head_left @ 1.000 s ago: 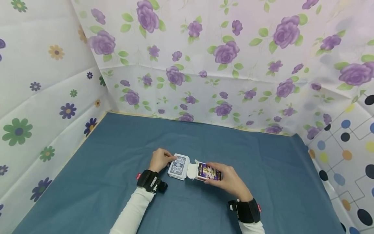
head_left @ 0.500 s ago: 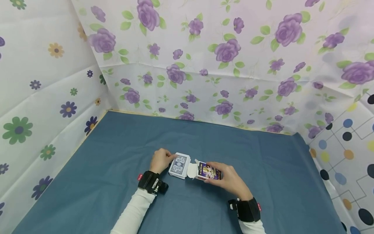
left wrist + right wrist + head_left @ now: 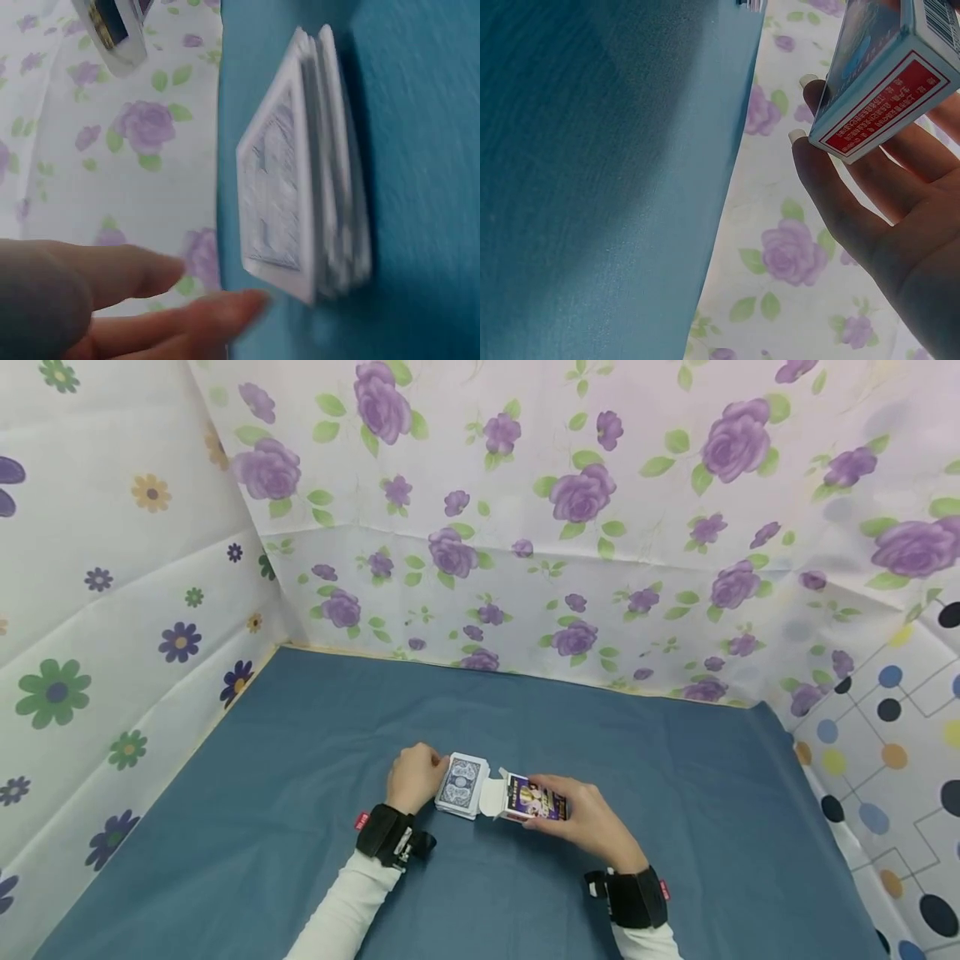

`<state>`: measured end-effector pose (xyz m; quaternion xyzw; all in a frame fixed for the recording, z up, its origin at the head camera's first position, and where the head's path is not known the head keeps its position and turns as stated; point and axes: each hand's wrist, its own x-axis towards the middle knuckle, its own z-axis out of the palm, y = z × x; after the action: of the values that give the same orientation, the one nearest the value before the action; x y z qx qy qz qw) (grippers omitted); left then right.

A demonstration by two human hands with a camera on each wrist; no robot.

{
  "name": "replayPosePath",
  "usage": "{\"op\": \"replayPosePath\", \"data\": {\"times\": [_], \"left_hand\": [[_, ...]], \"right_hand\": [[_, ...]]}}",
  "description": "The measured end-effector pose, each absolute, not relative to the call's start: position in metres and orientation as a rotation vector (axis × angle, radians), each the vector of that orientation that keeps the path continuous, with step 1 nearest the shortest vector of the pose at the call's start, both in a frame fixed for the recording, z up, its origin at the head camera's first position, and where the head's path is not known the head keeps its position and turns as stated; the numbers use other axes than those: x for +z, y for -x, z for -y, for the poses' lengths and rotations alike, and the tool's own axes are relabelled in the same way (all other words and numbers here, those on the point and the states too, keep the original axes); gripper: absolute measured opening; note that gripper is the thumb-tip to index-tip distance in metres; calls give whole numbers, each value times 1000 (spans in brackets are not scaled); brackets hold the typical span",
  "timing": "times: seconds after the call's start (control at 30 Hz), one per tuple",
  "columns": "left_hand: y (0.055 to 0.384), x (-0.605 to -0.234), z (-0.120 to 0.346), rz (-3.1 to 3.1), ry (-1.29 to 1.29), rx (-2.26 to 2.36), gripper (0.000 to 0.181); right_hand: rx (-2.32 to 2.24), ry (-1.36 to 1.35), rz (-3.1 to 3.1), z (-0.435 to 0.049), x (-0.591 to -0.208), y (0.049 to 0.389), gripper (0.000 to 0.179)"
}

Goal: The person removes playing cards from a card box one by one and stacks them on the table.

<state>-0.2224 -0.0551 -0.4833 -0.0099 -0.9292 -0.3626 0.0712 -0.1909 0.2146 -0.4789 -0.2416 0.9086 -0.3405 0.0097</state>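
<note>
A slightly uneven deck of playing cards (image 3: 461,786) lies on the blue cloth, its blue patterned back facing up. Just left of it is my left hand (image 3: 415,779); in the left wrist view the thumb and fingers (image 3: 225,311) are loosely bent and parted, with nothing between them, and a gap shows to the stack (image 3: 274,195). My right hand (image 3: 591,820) grips a purple card box (image 3: 537,800) by its sides, thumb on the near side. The box's white flap (image 3: 492,797) stands open toward the deck. In the right wrist view, the box's red-labelled end (image 3: 885,105) shows above the fingers.
A blue cloth (image 3: 315,835) covers the table. Floral sheets (image 3: 465,510) hang behind and to the left, and a dotted sheet (image 3: 892,785) hangs on the right. Black camera straps (image 3: 390,837) circle both wrists.
My left hand's fingertips have drawn back slightly from over the deck's left edge, and the hand has turned a little. My right hand and the card box stay in place.
</note>
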Motion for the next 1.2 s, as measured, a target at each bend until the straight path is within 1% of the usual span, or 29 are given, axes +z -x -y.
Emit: {"op": "replayPosePath", "data": {"times": [0.07,0.13,0.27,0.37,0.47,0.7,0.87,1.03,1.2], "left_hand": [[217,-477,50,2754,106,-1134,19],[212,-469,44,2725,235,-1227,12],[202,-456,29,2768,511,-1410,11],[197,-455,20,2818,598,-1427,16],[195,-456,14,2829,599,-1427,19],[197,-459,10,2824,629,-1433,18],[201,-462,14,2819,586,-1667,17],[204,-466,21,2807,485,-1860,21],[206,-468,29,2768,382,-2017,20]], "right_hand": [[-1063,759,-2836,-214,-479,191,64],[-1073,763,-2833,-214,-478,191,64],[-1092,778,-2830,-215,-476,191,62],[-1096,796,-2836,-215,-474,190,61],[-1101,810,-2849,-215,-472,189,60],[-1117,810,-2882,-216,-470,187,59],[-1108,802,-2884,-217,-469,187,60],[-1088,793,-2889,-217,-468,187,61],[-1057,779,-2907,-217,-468,187,60]]}}
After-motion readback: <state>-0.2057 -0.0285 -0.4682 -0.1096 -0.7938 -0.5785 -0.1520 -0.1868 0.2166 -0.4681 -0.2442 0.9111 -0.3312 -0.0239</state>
